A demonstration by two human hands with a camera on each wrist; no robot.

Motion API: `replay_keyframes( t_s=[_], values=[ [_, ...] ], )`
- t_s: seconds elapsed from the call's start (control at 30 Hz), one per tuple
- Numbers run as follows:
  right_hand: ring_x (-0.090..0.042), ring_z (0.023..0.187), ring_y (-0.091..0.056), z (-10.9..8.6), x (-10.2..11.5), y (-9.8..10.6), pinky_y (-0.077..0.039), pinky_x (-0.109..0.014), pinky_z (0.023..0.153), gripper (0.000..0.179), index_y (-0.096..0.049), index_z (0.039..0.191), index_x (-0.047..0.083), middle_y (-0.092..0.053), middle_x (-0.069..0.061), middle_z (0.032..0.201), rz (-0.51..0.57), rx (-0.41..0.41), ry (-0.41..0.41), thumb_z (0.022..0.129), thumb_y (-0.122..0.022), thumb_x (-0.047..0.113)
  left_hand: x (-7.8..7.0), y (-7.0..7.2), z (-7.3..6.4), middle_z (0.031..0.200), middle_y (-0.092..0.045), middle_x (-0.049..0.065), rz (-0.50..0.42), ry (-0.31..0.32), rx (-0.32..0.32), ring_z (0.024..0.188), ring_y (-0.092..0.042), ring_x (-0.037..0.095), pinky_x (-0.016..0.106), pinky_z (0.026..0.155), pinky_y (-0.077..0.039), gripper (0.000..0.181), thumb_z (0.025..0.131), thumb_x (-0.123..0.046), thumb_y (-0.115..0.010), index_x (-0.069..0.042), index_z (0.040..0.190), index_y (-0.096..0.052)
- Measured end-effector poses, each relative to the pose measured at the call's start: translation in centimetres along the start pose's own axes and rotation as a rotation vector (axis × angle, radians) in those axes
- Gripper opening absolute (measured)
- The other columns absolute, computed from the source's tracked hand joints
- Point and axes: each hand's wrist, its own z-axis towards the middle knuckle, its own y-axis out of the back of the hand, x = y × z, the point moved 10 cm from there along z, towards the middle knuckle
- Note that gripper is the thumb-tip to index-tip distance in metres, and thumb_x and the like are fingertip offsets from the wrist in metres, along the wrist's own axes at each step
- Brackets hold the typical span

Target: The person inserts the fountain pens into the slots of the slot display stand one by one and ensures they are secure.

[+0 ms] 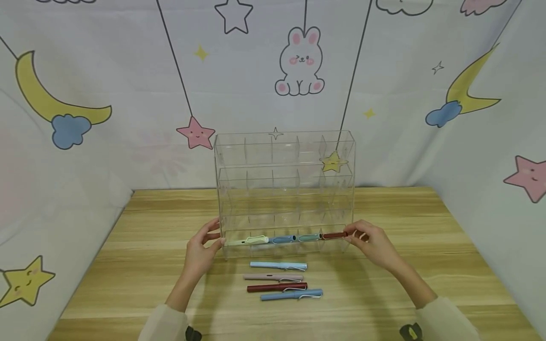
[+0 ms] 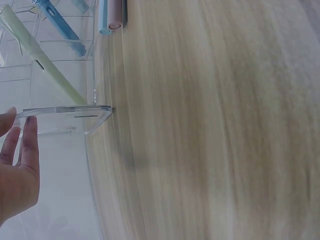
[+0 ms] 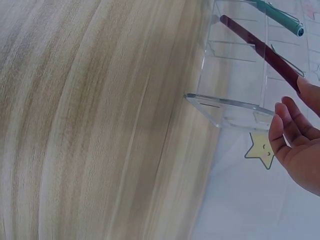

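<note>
A clear acrylic tiered organizer [image 1: 285, 220] stands on the table, its front bottom row holding a pale green pen [image 1: 257, 240], a blue pen [image 1: 281, 239], a green pen [image 1: 309, 237] and a dark red pen [image 1: 334, 235]. My left hand [image 1: 202, 245] grips the organizer's left side panel [image 2: 67, 110], thumb on one face and fingers on the other. At the opposite end, my right hand [image 1: 371, 240] holds the right side panel [image 3: 230, 104]. Its thumb overlaps the clip end of the dark red pen in the right wrist view, while the fingers curl outside the panel.
In front of the organizer lie a light blue pen [image 1: 278, 265], a pinkish pen [image 1: 272, 277], a second dark red pen [image 1: 276, 287] and a second blue pen [image 1: 291, 294]. Behind the wooden table [image 1: 141, 265] hangs a patterned white cloth [image 1: 141, 94].
</note>
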Motion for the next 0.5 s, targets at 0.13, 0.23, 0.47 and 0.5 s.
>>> replay_keyframes(
  t_s=[0.13, 0.23, 0.47, 0.5],
  values=[
    [-0.009, 0.068, -0.052, -0.1, -0.1, 0.0, -0.047, -0.024, 0.058, 0.016, -0.065, 0.097, 0.001, -0.061, -0.001, 0.086, -0.001, -0.004, 0.007, 0.081, -0.066, 0.001, -0.1, 0.0, 0.0, 0.121, -0.054, 0.020, 0.003, 0.002, -0.003, 0.099, -0.057, 0.034, 0.021, 0.071, -0.050, 0.054, 0.080, 0.010, -0.063, -0.004, 0.130, -0.048],
    [-0.009, 0.070, -0.052, -0.2, -0.4, 0.1, -0.047, -0.024, 0.058, 0.017, -0.065, 0.097, 0.001, -0.061, -0.001, 0.086, 0.000, -0.005, -0.005, 0.081, -0.067, 0.001, -0.1, 0.0, 0.0, 0.121, -0.054, 0.019, 0.006, 0.005, -0.002, 0.099, -0.057, 0.033, 0.021, 0.071, -0.050, 0.054, 0.080, 0.010, -0.063, -0.004, 0.130, -0.048],
    [-0.009, 0.071, -0.051, -1.0, -1.1, -0.1, -0.045, -0.023, 0.059, 0.011, -0.065, 0.092, 0.003, -0.061, -0.002, 0.086, 0.003, 0.037, -0.055, 0.081, -0.067, 0.002, -0.2, -0.1, 0.0, 0.122, -0.053, 0.019, 0.000, 0.010, 0.016, 0.101, -0.056, 0.034, 0.024, 0.074, -0.051, 0.054, 0.081, 0.010, -0.062, -0.004, 0.131, -0.047],
    [-0.009, 0.071, -0.051, -1.2, -1.3, -0.3, -0.045, -0.023, 0.059, 0.009, -0.065, 0.091, 0.003, -0.060, -0.002, 0.086, 0.008, 0.055, -0.069, 0.082, -0.066, 0.003, -0.2, -0.1, 0.0, 0.122, -0.052, 0.019, -0.001, 0.009, 0.018, 0.101, -0.056, 0.034, 0.024, 0.074, -0.051, 0.054, 0.081, 0.010, -0.062, -0.004, 0.131, -0.047]
  ],
)
